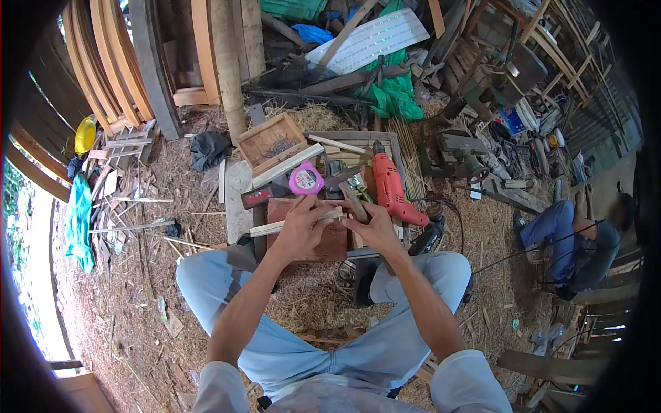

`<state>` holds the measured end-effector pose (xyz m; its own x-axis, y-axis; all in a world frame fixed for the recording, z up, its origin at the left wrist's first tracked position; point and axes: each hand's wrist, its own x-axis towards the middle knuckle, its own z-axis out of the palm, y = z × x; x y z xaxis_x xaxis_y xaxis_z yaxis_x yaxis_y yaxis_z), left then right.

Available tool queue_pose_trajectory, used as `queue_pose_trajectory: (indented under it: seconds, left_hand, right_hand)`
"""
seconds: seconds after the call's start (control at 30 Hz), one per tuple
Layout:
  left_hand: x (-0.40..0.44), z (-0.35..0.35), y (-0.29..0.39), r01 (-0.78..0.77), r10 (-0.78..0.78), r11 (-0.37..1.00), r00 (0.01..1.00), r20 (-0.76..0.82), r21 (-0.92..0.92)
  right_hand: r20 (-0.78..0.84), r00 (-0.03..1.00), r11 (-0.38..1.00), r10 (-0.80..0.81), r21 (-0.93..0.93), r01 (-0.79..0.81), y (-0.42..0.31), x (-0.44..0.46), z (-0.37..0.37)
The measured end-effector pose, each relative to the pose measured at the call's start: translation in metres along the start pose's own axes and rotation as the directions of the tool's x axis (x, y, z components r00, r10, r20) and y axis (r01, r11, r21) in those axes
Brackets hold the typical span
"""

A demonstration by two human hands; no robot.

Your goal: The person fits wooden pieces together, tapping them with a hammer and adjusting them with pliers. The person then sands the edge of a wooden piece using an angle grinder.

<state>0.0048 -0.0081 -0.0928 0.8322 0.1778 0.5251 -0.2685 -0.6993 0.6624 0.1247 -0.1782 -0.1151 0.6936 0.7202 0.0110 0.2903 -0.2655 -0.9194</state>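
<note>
My left hand [301, 226] is closed around a thin, pale wooden strip [265, 229], which sticks out to the left and crosses a reddish-brown board [325, 249]. Close beside it, my right hand [375, 228] grips a short, flat wooden piece [352, 199] near the strip's right end. Its exact kind cannot be made out. Just beyond my fingers are a pink tape measure [306, 179] and a red power drill [392, 187] lying on its side. A wooden tray [250, 149] with a small heap of nails, it seems, lies farther off.
Shavings and scrap wood cover the ground [138, 303]. Curved wooden frames [113, 62] lean at the back left. A bamboo post [228, 76] stands behind the tray. On the right sits another person [585, 241]. A dark cable [458, 220] runs near the drill.
</note>
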Motion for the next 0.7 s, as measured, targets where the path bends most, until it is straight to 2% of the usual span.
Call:
queue_pose_trajectory:
  seconds: [0.13,0.23,0.33,0.4,0.53,0.6,0.7]
  left_hand:
    - [-0.003,0.000,-0.001,0.014,-0.014,1.000,1.000,0.019,0.024]
    - [-0.003,0.003,-0.005,0.036,-0.036,0.999,0.999,0.023,0.004]
    - [-0.004,0.008,-0.008,0.056,-0.054,0.993,0.998,-0.019,0.100]
    - [-0.004,0.012,-0.006,0.156,-0.152,0.975,0.988,-0.035,0.160]
    - [-0.005,0.014,-0.002,0.198,-0.185,0.968,0.978,-0.093,0.155]
    - [-0.006,0.014,0.000,0.257,-0.247,0.948,0.966,-0.079,0.186]
    - [-0.008,0.019,-0.001,0.284,-0.267,0.934,0.958,-0.106,0.216]
  right_hand:
    - [0.002,0.998,0.998,-0.068,0.017,0.068,0.004,0.001,0.003]
    - [-0.024,0.997,0.993,-0.078,-0.090,0.075,0.001,0.003,0.003]
    - [-0.049,0.995,0.991,-0.091,-0.098,0.086,-0.005,0.004,0.004]
    - [-0.075,0.989,0.988,-0.124,-0.097,0.117,0.003,0.007,0.008]
    - [-0.082,0.986,0.984,-0.145,-0.116,0.135,0.005,0.009,0.011]
    - [-0.080,0.988,0.990,-0.133,0.027,0.136,0.000,0.008,0.011]
    - [-0.055,0.992,0.993,-0.110,0.025,0.112,0.000,0.009,0.010]
